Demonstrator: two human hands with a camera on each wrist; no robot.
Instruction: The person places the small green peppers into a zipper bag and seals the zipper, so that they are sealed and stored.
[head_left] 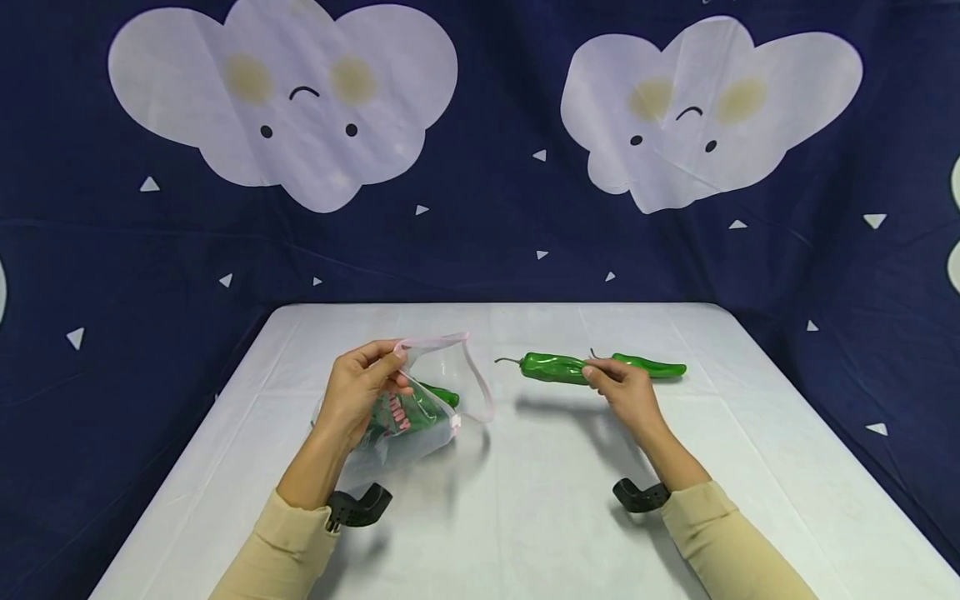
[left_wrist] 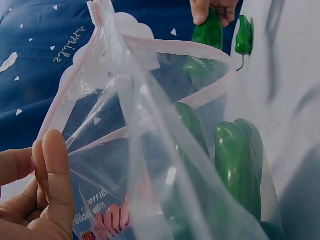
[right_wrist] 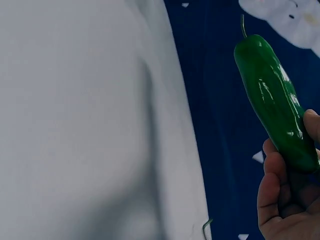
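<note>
One long green pepper point(head_left: 553, 368) is hanging above the white table point(head_left: 540, 525), its thin stem pointing to nine o'clock; the right hand point(head_left: 628, 393) is pinching its other end between thumb and fingers. A second green pepper point(head_left: 660, 367) is lying on the table just beyond that hand, at three o'clock. At nine o'clock from the held pepper, one clear, pink-edged zip bag point(head_left: 405, 450) is gaping, the left hand point(head_left: 362, 385) gripping its rim at ten o'clock. At least three bagged peppers point(left_wrist: 232, 165) are showing through; overlap is hiding the exact count. A gap is separating stem and rim. The table's far edge is running along twelve o'clock, before a navy curtain point(head_left: 495, 242) bearing two large clouds point(head_left: 285, 158).
</note>
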